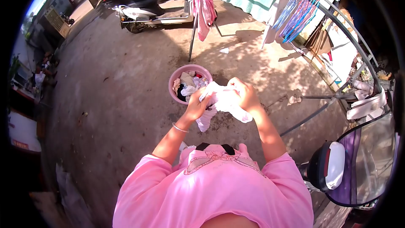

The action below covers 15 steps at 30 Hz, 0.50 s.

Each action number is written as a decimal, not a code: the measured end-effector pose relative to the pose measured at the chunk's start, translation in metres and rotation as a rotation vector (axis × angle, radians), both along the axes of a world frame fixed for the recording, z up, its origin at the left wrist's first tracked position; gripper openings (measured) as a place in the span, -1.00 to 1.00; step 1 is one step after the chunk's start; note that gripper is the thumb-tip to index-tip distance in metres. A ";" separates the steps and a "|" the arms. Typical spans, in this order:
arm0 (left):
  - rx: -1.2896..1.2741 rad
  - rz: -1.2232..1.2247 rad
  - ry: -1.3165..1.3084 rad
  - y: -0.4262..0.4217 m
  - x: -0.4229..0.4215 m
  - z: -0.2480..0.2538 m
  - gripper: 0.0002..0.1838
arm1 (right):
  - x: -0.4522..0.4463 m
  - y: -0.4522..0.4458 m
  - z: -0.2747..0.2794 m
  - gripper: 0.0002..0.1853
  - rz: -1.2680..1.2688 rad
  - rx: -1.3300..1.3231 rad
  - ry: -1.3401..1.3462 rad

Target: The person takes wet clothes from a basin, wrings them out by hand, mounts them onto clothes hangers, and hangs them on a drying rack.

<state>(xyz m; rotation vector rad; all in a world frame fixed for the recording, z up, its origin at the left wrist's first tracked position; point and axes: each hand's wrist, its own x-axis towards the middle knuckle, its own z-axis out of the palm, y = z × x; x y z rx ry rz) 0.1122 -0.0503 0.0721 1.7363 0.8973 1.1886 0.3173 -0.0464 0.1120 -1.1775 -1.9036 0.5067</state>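
Cloth [225, 99]: long axis crosswise, left hand [196, 105] to right hand [246, 95], loose ends pointing down | fingers: both sets gripping it | place: by pink basin [190, 68], near-right rim

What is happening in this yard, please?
A person in a pink top holds a pale cloth between the left hand and the right hand. Part of it hangs down below the fingers. Just beyond, a pink basin with more clothes stands on the ground.
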 end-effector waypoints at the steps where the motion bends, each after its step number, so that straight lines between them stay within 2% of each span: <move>1: -0.001 0.019 -0.002 -0.001 -0.002 0.000 -0.76 | -0.002 -0.003 0.009 -0.87 -0.053 0.021 -0.026; 4: 0.022 0.113 -0.086 -0.007 -0.002 0.007 -0.72 | 0.014 0.007 0.005 -0.90 -0.101 -0.017 -0.173; 5: -0.072 0.146 -0.131 -0.007 -0.004 0.005 -0.71 | 0.019 0.011 0.003 -0.92 -0.030 0.006 -0.055; 7: -0.229 0.199 -0.151 -0.004 -0.013 -0.003 -0.69 | 0.020 0.011 -0.002 -0.94 -0.041 -0.016 -0.030; 10: -0.248 0.256 -0.173 -0.006 -0.017 -0.003 -0.70 | 0.014 0.010 -0.007 -0.95 -0.044 -0.034 0.015; 13: -0.069 0.256 -0.143 -0.011 -0.020 0.007 -0.73 | 0.000 0.006 -0.017 -0.92 -0.056 -0.016 0.273; 15: 0.006 0.271 0.002 -0.009 -0.029 0.005 -0.72 | -0.008 0.001 -0.017 -0.91 -0.082 -0.088 0.285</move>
